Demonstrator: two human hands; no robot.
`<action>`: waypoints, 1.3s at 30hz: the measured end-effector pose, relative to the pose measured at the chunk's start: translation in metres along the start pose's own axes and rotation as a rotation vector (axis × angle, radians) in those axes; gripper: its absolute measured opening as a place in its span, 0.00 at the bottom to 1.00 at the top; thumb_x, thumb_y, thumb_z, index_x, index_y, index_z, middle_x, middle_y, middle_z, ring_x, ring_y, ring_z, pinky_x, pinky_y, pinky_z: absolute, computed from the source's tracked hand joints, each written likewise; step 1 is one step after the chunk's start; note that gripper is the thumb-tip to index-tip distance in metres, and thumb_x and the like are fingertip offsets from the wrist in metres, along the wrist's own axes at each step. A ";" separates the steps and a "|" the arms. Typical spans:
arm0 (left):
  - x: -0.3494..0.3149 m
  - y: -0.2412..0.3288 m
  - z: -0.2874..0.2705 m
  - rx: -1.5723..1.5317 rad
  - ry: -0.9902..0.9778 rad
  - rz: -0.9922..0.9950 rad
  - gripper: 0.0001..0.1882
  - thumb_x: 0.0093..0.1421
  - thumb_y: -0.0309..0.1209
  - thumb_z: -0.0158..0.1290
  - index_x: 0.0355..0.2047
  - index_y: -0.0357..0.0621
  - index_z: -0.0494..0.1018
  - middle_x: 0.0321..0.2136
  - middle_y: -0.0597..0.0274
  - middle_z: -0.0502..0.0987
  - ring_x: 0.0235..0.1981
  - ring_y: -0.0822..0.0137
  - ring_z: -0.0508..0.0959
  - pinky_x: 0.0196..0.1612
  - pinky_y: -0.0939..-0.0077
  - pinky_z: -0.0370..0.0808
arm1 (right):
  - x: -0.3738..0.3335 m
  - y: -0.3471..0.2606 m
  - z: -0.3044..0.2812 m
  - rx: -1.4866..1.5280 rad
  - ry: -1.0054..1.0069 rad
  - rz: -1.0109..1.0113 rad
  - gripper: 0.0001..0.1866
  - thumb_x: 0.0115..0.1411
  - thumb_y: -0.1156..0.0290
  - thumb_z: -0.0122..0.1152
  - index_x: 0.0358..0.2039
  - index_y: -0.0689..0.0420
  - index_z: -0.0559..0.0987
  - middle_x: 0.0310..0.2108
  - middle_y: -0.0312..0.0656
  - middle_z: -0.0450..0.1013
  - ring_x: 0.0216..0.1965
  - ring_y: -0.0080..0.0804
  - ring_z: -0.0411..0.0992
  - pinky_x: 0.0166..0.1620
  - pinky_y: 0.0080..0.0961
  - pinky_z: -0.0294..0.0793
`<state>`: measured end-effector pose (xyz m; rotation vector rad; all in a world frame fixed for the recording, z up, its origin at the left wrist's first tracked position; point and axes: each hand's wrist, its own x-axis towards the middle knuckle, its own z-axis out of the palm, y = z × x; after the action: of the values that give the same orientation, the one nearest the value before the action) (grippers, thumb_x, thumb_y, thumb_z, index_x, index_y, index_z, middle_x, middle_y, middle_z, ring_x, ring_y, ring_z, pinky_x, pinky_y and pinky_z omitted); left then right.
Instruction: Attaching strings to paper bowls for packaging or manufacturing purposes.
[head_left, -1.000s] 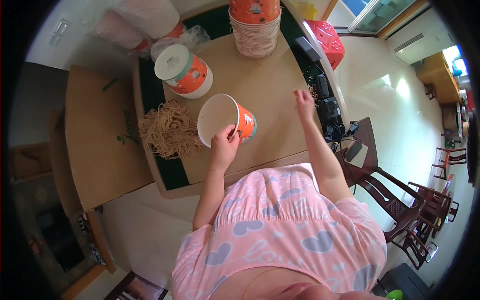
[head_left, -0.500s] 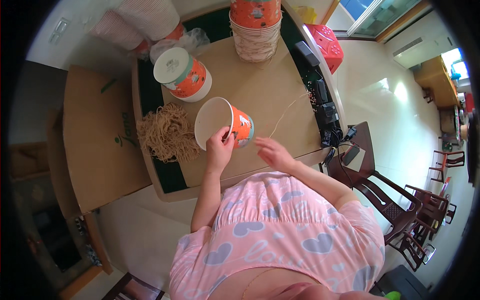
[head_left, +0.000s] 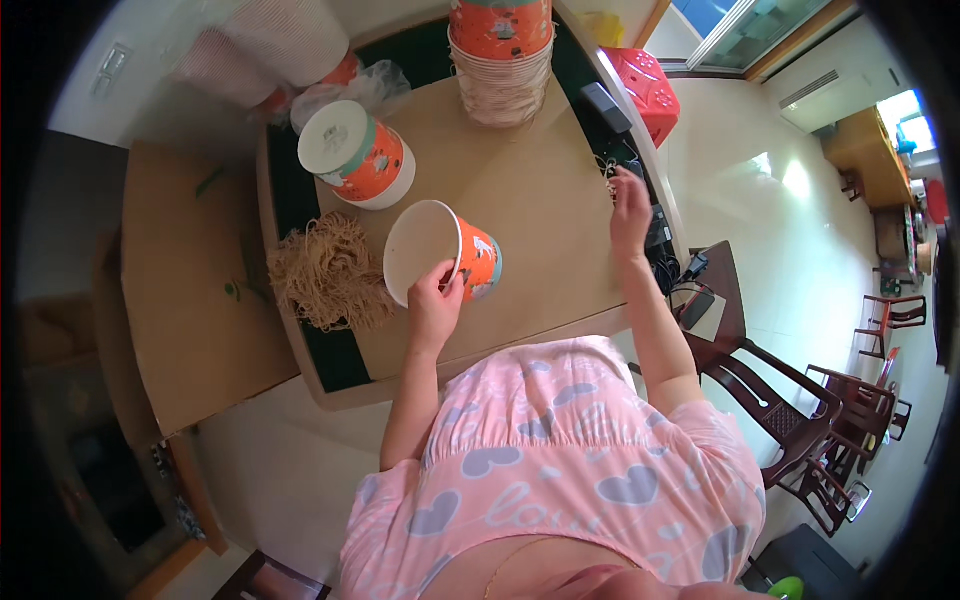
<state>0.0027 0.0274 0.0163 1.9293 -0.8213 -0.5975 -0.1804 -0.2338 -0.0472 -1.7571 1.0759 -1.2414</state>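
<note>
My left hand [head_left: 436, 308] is closed on the near right side of the rim of an orange paper tub [head_left: 480, 262], thumb outside. The tub lies tilted, its white open mouth turned left. At the table's right edge, my right hand [head_left: 630, 215] reaches out, fingers stretched toward small pale bits [head_left: 611, 186] beside black power adapters. Nothing shows in this hand, though its fingertips partly cover the bits. Left of the tub is a tangled heap of tan string [head_left: 330, 272]. Behind that heap a pair of nested paper tubs [head_left: 372, 165] stands upside down.
A tall stack of tubs [head_left: 500, 85] wrapped round with string stands at the back. More stacked cups [head_left: 290, 45] and a clear plastic bag [head_left: 365, 88] are at the back left. A cardboard box [head_left: 195, 300] adjoins the table's left; a dark wooden chair [head_left: 770, 390] stands at right.
My right hand has moved from beside the tub to the far right edge of the table. My left hand keeps its hold on the tub. The pale strand on the cardboard no longer shows.
</note>
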 end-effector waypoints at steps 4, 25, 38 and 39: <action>0.000 -0.001 -0.002 -0.011 0.004 -0.003 0.08 0.57 0.22 0.52 0.37 0.33 0.74 0.26 0.53 0.77 0.25 0.68 0.77 0.31 0.74 0.73 | 0.012 -0.116 -0.028 0.262 0.089 -0.016 0.11 0.68 0.70 0.45 0.35 0.61 0.75 0.29 0.34 0.72 0.28 0.16 0.66 0.33 0.14 0.66; 0.002 0.002 0.002 -0.041 -0.051 0.000 0.13 0.58 0.22 0.52 0.44 0.35 0.73 0.29 0.59 0.80 0.30 0.73 0.79 0.35 0.78 0.74 | -0.084 -0.110 0.064 0.149 -0.904 -0.033 0.06 0.56 0.73 0.57 0.27 0.62 0.78 0.35 0.45 0.69 0.35 0.38 0.70 0.38 0.30 0.72; 0.006 -0.001 0.010 -0.042 -0.099 0.051 0.14 0.56 0.22 0.51 0.44 0.34 0.73 0.29 0.51 0.79 0.30 0.62 0.81 0.35 0.71 0.76 | -0.084 -0.098 0.066 0.103 -0.894 -0.143 0.07 0.56 0.71 0.58 0.29 0.61 0.78 0.34 0.45 0.70 0.33 0.38 0.71 0.35 0.30 0.71; 0.006 0.002 0.010 -0.061 -0.150 0.016 0.13 0.58 0.23 0.51 0.45 0.34 0.73 0.30 0.53 0.80 0.30 0.67 0.80 0.35 0.74 0.75 | -0.083 -0.097 0.065 0.102 -0.897 -0.145 0.07 0.56 0.71 0.58 0.29 0.61 0.78 0.34 0.45 0.70 0.33 0.38 0.71 0.35 0.30 0.71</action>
<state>-0.0008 0.0170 0.0130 1.8374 -0.9013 -0.7567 -0.1119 -0.1138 -0.0083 -2.0083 0.3558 -0.4408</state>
